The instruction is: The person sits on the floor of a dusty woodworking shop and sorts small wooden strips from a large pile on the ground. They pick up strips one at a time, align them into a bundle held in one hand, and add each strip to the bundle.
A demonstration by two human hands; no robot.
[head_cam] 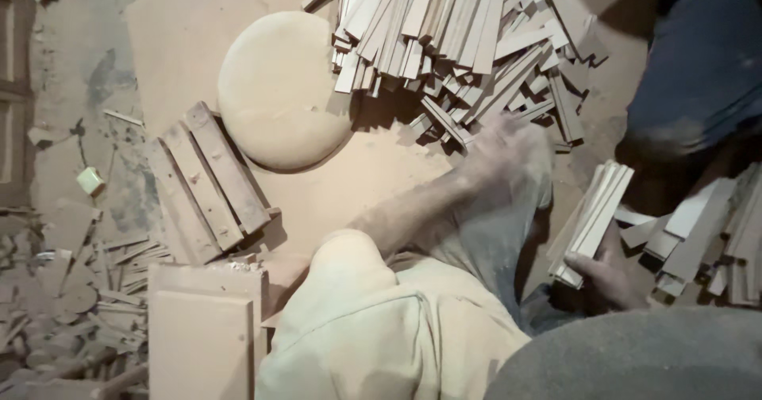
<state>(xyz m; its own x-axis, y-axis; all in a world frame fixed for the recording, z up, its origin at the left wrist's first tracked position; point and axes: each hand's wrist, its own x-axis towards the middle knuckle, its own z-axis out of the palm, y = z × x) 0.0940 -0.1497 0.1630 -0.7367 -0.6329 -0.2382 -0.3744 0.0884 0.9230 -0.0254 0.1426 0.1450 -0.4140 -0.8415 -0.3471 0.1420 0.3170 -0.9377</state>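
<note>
Left hand [508, 142]: it is stretched out to the near edge of the pile of wooden strips [460, 43]; it is blurred, so it cannot be told whether the fingers are spread or closed.
Right hand [603, 281]: it is clenched around a bundle of strips [594, 219], which is held at its lower end and kept tilted, the upper end pointing away from the person.
Pile of wooden strips: many pale, flat strips are heaped loosely on the floor [182, 19], crossing each other in several directions.
Second heap of strips [706, 237]: it is seen at the right edge, just beside the held bundle.
Round wooden disc [278, 90]: it is laid flat on the floor, touching the left side of the pile.
Slatted panel [208, 182]: it is made of parallel boards and is laid below the disc.
Flat board [202, 336]: it is placed near the person's knee.
Containers: none can be made out; all the strips are lying loose.
Dust: the floor and the scraps at the left are covered with it.
</note>
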